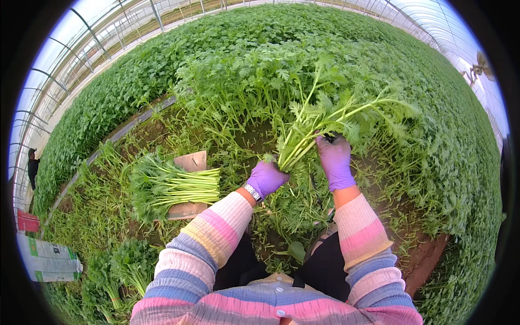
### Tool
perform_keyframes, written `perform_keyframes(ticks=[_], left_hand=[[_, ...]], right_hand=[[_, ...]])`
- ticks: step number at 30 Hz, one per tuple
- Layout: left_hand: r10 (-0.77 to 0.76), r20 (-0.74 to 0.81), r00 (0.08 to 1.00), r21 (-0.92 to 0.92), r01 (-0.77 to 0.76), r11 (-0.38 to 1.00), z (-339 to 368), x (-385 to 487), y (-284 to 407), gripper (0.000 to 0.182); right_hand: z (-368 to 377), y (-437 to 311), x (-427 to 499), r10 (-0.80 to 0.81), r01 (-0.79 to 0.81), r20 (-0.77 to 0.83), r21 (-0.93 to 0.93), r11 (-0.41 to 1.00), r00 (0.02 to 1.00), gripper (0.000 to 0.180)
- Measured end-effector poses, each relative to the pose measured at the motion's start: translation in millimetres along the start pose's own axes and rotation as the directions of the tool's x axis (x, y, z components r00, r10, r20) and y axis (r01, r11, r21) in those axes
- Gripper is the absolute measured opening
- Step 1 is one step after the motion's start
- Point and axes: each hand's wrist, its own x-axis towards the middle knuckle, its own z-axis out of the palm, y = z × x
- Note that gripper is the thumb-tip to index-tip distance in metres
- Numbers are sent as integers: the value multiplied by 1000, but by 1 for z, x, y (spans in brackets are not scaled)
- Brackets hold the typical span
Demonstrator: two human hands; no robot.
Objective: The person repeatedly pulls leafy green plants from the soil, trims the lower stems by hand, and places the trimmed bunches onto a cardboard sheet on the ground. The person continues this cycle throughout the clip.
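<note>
A loose bunch of leafy green stems [308,140], apparently garland chrysanthemum, is held by the cut ends in my left hand [268,177], which wears a purple glove. Its leafy tops fan out up and to the right. My right hand [335,162], also purple-gloved and dark about the fingers, is curled against the right side of the bunch. Its fingers are partly hidden, so their grip is unclear. To the left, a neat stack of trimmed stems [191,186] lies across a brownish board [191,161], leaves pointing left and cut ends right.
Uncut plants [260,73] stand densely ahead and to the right. Tied bundles of greens [115,298] lie at lower left near a white-and-green sack [55,262] and a red package [27,221]. A grey edging strip [136,122] runs along the left. A person [33,168] stands at far left.
</note>
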Motion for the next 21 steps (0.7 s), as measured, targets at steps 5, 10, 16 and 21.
perform_keyframes(ticks=[5, 10, 16, 21], left_hand=[[-97, -34, 995, 137, 101, 985, -21, 3, 2, 39], [-157, 349, 924, -821, 383, 423, -33, 0, -2, 21], [38, 424, 905, -859, 389, 333, 3, -3, 11, 26], [130, 366, 921, -890, 306, 339, 16, -20, 23, 26]], right_hand=[[-48, -5, 27, -1, 85, -314, 253, 964, 949, 19], [-91, 2, 34, 294, -182, -222, 419, 890, 930, 22], [-24, 14, 6, 207, -314, 332, 312, 897, 920, 24], [3, 16, 1, 221, -225, 155, 5, 974, 963, 27]])
